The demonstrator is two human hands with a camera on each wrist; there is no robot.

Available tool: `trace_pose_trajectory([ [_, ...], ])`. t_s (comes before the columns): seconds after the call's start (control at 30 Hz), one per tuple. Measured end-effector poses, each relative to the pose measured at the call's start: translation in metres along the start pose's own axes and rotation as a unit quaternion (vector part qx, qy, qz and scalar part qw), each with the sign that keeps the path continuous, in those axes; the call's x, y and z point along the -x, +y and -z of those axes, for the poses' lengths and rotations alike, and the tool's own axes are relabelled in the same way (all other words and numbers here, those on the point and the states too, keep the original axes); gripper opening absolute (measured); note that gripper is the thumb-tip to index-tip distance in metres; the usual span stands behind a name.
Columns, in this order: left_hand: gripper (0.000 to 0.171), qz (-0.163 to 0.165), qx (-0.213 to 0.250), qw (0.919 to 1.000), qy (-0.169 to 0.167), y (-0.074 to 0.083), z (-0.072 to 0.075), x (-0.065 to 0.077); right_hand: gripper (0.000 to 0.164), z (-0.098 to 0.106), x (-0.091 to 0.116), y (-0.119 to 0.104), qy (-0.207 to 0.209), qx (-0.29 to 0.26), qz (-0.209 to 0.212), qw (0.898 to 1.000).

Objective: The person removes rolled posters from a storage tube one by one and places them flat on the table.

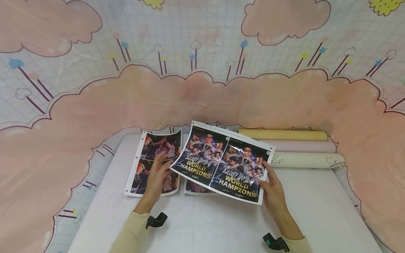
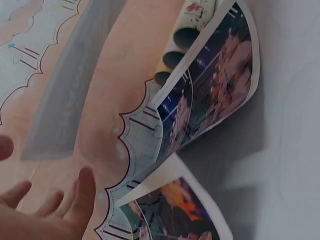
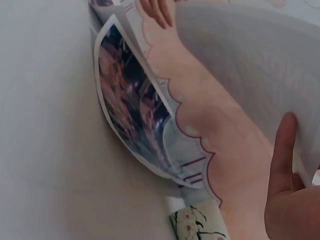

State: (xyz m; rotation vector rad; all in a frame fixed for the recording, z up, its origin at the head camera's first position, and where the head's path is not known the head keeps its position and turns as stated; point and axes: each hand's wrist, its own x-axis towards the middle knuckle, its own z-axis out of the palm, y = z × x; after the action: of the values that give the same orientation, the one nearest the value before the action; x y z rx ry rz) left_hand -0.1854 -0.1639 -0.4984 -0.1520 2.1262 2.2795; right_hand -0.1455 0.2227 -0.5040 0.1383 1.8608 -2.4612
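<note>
My right hand (image 1: 274, 192) pinches the right edge of a glossy printed poster sheet (image 1: 218, 163), raised and tilted above the table. Two matching "World Champions" panels cover its face. In the right wrist view, an outstretched finger (image 3: 284, 150) lies along the sheet's pale back. Near the sheet's left corner is my left hand (image 1: 153, 184), its fingers spread and apart from the paper in the left wrist view. Behind this hand a photo sheet (image 1: 166, 142) with curled edges lies on the table. Another printed sheet (image 1: 197, 188) is mostly hidden beneath the raised poster.
At the back right of the white table (image 1: 202, 225), three paper rolls lie side by side: yellow (image 1: 284, 135), pale pink (image 1: 303, 146) and floral cream (image 1: 311, 160). A patterned cloth (image 1: 202, 95) with clouds rises behind and around the table.
</note>
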Motion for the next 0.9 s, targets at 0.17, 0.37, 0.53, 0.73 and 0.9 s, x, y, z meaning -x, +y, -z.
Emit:
trace_pose_trajectory([
  [0.17, 0.05, -0.007, -0.031, 0.9974, -0.065, -0.003, 0.007, -0.009, 0.069, 0.011, -0.002, -0.001, -0.019, 0.016, -0.002, 1.0],
  [0.37, 0.051, -0.002, -0.081, 0.9898, -0.117, -0.012, 0.005, -0.011, 0.068, 0.018, -0.001, -0.001, -0.025, 0.038, -0.014, 0.999],
  [0.53, 0.056, 0.009, -0.077, 0.9856, -0.151, -0.014, -0.004, -0.011, 0.067, 0.024, -0.002, -0.003, -0.031, 0.058, -0.011, 0.998],
  [0.73, 0.064, 0.013, -0.038, 0.9863, -0.16, -0.016, -0.01, -0.008, 0.067, 0.033, -0.003, -0.005, -0.041, 0.061, -0.017, 0.997],
  [0.9, 0.069, 0.0, -0.019, 0.9848, -0.173, -0.019, -0.016, -0.005, 0.066, 0.039, -0.003, -0.007, -0.034, 0.095, -0.028, 0.995],
])
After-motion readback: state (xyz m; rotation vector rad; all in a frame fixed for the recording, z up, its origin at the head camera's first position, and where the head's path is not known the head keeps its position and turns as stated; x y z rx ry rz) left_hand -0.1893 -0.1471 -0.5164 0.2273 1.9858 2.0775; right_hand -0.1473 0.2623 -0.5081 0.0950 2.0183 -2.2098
